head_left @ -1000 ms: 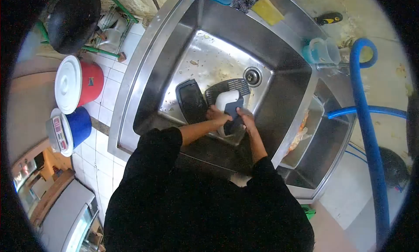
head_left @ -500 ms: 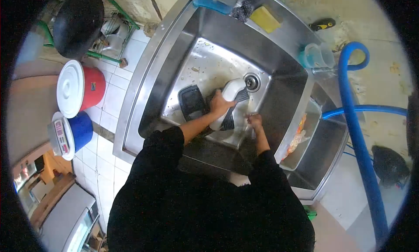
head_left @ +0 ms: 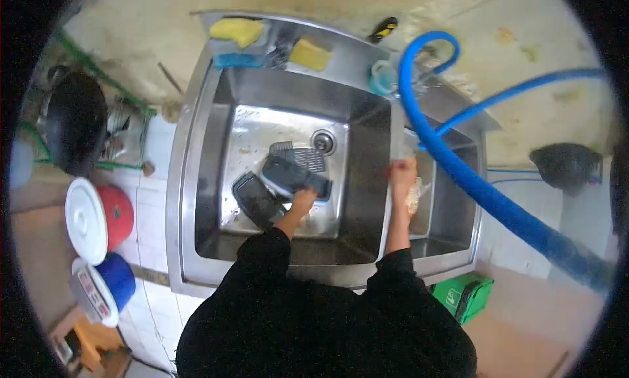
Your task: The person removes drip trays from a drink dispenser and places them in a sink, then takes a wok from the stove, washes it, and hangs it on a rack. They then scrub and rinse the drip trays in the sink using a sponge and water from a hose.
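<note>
Dark-grey plastic shows on the upper face of the casing (head_left: 288,175), which lies in the stainless-steel basin (head_left: 275,120) between a black tray (head_left: 254,196) and the drain (head_left: 322,142). The left hand (head_left: 303,201) has its fingers curled onto the casing's near end. The right hand (head_left: 401,173), blurred, is bunched over the divider (head_left: 394,134); its grip cannot be told. Earlier, the casing's white side faced up and the right hand was over the basin.

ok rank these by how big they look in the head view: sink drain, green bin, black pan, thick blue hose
1. Blue hose
2. Black pan
3. Green bin, partly hidden by the sleeve and sink
4. Drain
</note>
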`<state>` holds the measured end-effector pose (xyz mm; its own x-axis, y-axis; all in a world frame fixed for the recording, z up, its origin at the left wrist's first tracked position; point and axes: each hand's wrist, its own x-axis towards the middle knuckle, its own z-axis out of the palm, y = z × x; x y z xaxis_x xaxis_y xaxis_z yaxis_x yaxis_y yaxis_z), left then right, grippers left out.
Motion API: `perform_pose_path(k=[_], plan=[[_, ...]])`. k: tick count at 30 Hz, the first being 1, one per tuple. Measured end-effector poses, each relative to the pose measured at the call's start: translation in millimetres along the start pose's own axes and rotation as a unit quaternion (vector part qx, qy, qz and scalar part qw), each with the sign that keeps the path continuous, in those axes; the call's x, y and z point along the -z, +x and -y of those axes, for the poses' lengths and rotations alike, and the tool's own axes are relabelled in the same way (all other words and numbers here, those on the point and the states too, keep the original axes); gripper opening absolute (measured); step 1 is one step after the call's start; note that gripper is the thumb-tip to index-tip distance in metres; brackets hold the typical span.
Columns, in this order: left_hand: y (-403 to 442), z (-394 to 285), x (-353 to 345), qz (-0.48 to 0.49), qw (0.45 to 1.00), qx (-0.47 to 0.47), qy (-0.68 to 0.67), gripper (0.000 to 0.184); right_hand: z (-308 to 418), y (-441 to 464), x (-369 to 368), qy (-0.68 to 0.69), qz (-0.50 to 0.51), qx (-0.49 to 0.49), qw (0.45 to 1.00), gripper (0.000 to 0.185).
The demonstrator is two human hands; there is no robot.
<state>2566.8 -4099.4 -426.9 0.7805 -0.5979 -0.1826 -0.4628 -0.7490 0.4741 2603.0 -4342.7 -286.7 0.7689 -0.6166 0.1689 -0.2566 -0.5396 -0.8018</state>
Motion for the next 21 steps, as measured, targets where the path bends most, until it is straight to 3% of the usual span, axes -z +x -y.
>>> perform_pose_path(k=[1, 2, 3, 4, 5, 7, 8, 9, 11, 13, 14, 16, 19, 20, 21], plan=[[4, 17, -35, 0.038, 0.999, -0.018, 0.022, 0.012, -10, 32, 33, 0.108, -0.028, -0.039, 0.993, 0.009], [7, 18, -36, 0.123, 0.991, 0.031, 0.030, 0.018, 11, 48, 52, 0.113, -0.081, -0.041, 0.989, 0.013], [8, 10, -17, 0.116, 0.992, 0.025, 0.038, 0.018, 35, 63, 68, 0.121, -0.132, -0.042, 0.983, 0.020], [6, -2, 15, 0.168, 0.985, 0.036, 0.018, 0.022, 40, 78, 74, 0.131, -0.138, -0.035, 0.981, 0.020], [10, -12, 39, 0.217, 0.975, 0.051, -0.002, 0.028, 43, 97, 75, 0.023, -0.133, 0.030, 0.990, 0.023], [30, -21, 28, 0.062, 0.986, 0.001, -0.152, 0.041, 31, 145, 67, -0.126, -0.078, 0.102, 0.984, 0.029], [48, -27, 21, 0.052, 0.960, -0.023, -0.274, 0.042, 14, 174, 56, -0.179, -0.044, 0.144, 0.972, 0.033], [69, -37, 22, 0.042, 0.919, -0.051, -0.389, 0.043, -1, 202, 45, -0.226, -0.013, 0.188, 0.956, 0.036], [88, -80, 69, 0.165, 0.761, 0.049, -0.626, 0.043, -4, 234, 29, -0.276, 0.047, 0.185, 0.942, 0.037], [83, -120, 127, 0.190, 0.626, 0.039, -0.755, 0.043, 11, 257, 8, -0.287, 0.099, 0.173, 0.937, 0.037], [92, -127, 137, 0.176, 0.638, 0.040, -0.748, 0.043, 17, 264, 7, -0.280, 0.107, 0.170, 0.939, 0.038], [105, -144, 137, 0.151, 0.469, -0.013, -0.870, 0.045, 17, 267, 4, -0.259, 0.122, 0.175, 0.942, 0.038], [125, -165, 145, 0.109, 0.446, 0.048, -0.887, 0.046, 6, 248, 8, -0.216, 0.145, 0.188, 0.947, 0.039], [133, -171, 138, 0.067, 0.393, 0.085, -0.913, 0.047, -6, 229, 16, -0.207, 0.149, 0.180, 0.950, 0.039], [132, -180, 136, 0.064, 0.384, 0.086, -0.917, 0.047, -23, 206, 24, -0.197, 0.152, 0.171, 0.953, 0.040]])
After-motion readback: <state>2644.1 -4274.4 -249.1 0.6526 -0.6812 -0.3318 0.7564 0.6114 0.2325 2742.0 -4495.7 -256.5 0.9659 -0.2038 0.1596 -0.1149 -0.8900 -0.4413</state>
